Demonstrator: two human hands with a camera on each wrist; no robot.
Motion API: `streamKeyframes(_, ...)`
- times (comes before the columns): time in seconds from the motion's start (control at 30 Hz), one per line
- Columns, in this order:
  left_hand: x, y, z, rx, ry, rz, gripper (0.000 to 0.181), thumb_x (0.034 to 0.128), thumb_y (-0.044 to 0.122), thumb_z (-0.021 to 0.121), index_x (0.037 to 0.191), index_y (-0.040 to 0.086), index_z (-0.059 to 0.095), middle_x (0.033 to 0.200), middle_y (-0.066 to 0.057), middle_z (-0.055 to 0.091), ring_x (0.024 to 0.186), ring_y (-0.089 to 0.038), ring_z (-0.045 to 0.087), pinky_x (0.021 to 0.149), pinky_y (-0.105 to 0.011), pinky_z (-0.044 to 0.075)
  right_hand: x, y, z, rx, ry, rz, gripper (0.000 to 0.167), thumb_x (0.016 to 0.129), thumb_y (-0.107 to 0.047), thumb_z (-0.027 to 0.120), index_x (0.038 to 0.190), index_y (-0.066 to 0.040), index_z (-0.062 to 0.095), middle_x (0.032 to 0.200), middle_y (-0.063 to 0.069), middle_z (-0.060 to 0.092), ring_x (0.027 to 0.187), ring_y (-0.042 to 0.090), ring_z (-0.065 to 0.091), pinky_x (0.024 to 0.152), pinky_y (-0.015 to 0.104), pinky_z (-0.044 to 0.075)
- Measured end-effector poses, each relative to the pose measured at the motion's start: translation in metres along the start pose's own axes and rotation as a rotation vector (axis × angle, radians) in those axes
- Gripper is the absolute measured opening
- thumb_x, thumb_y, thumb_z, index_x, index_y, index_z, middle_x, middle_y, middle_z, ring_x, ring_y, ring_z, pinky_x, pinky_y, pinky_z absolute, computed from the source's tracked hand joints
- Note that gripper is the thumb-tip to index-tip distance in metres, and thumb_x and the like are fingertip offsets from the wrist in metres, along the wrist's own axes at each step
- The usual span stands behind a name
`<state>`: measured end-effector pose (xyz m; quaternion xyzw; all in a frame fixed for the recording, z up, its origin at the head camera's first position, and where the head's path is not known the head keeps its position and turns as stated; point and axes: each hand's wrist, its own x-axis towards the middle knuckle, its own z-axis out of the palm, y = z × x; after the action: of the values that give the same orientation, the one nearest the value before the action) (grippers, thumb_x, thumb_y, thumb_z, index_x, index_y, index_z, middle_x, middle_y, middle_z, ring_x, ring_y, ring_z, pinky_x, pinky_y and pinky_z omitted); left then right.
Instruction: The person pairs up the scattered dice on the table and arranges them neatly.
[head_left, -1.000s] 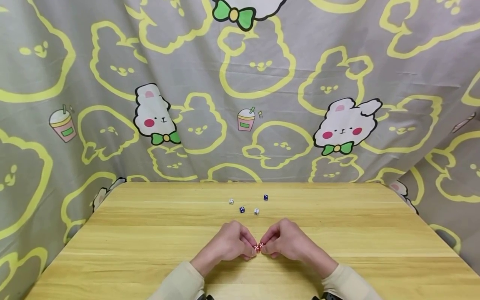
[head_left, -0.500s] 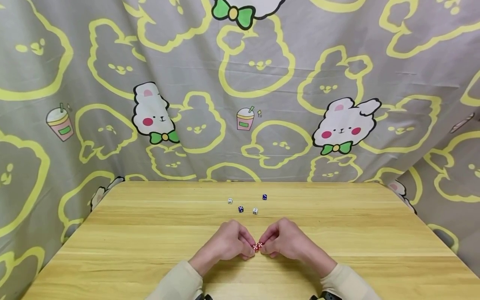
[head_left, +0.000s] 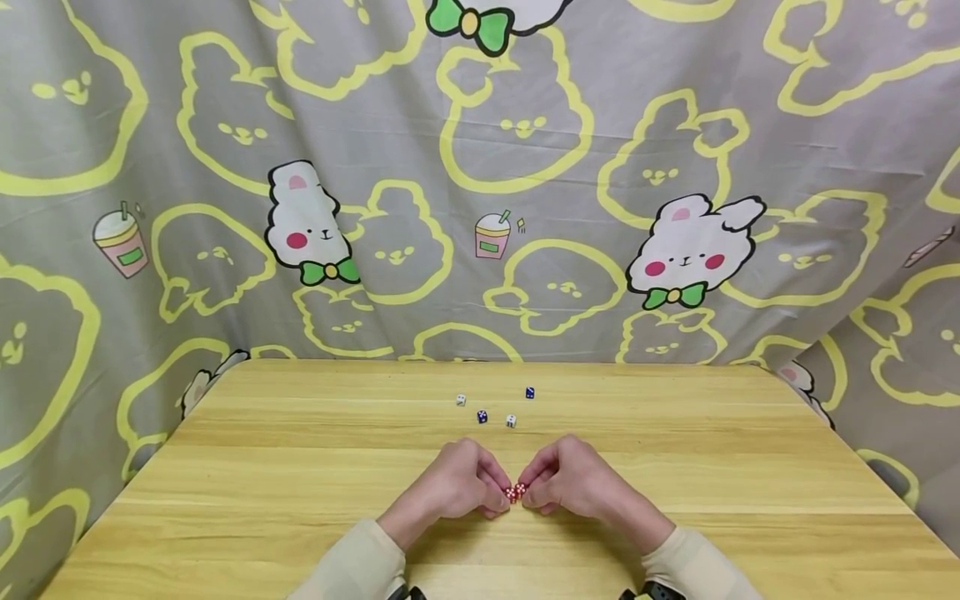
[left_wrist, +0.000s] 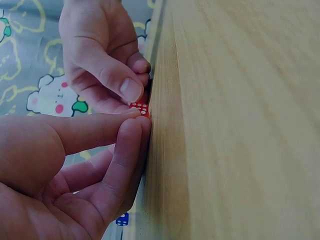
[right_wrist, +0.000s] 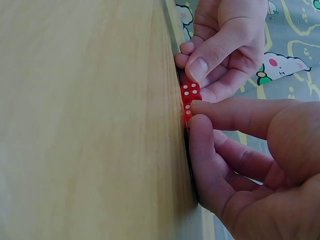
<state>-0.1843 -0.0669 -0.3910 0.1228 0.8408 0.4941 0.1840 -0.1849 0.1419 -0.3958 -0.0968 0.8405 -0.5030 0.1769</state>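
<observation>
The left hand (head_left: 459,483) has its grip clamped on a red die (right_wrist: 191,91), the right hand (head_left: 577,482) on a second die (right_wrist: 187,110). The touching pair's long axis runs hand to hand.

Grey curtain (head_left: 450,187) with yellow cartoon outlines behind a wooden table (head_left: 337,458)
</observation>
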Motion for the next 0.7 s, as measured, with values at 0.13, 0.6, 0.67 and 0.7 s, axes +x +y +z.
streamKeyframes(0.13,-0.0001,-0.0002,-0.0003,0.001,0.0,0.002,0.014,0.0798,-0.007,0.085,0.084,0.003,0.077,0.071,-0.007,0.076,0.061,-0.015,0.072,0.061,-0.03,0.062,0.0004,0.0,-0.001,0.008,-0.008,0.006,0.013,0.082,0.004,0.085,0.092,-0.001,0.078,0.079,0.007,0.074,0.07,0.014,0.071,0.067,0.032,0.065)
streamKeyframes(0.6,0.0011,-0.0007,-0.0004,-0.005,-0.002,-0.001,0.013,0.0808,-0.007,0.084,0.084,0.003,0.077,0.072,-0.007,0.076,0.062,-0.015,0.072,0.063,-0.03,0.062,0.0008,-0.0005,-0.0018,0.014,-0.021,0.002,0.013,0.082,0.004,0.085,0.092,0.0,0.078,0.077,0.006,0.074,0.069,0.013,0.07,0.066,0.031,0.065)
streamKeyframes(0.67,0.001,-0.0008,-0.0004,-0.006,-0.001,-0.001,0.013,0.081,-0.007,0.084,0.084,0.003,0.076,0.072,-0.007,0.076,0.062,-0.015,0.072,0.063,-0.03,0.063,0.0013,-0.0003,-0.0019,0.015,-0.024,-0.001,0.012,0.082,0.005,0.085,0.091,0.0,0.078,0.076,0.006,0.074,0.068,0.013,0.07,0.066,0.032,0.065)
streamKeyframes(0.7,0.001,-0.0009,-0.0003,-0.008,-0.001,-0.002,0.013,0.0811,-0.007,0.084,0.084,0.003,0.076,0.071,-0.007,0.076,0.062,-0.015,0.072,0.063,-0.03,0.063,0.0014,0.0,-0.002,0.016,-0.025,-0.002,0.012,0.082,0.005,0.085,0.091,0.0,0.078,0.076,0.006,0.074,0.068,0.013,0.07,0.066,0.032,0.065)
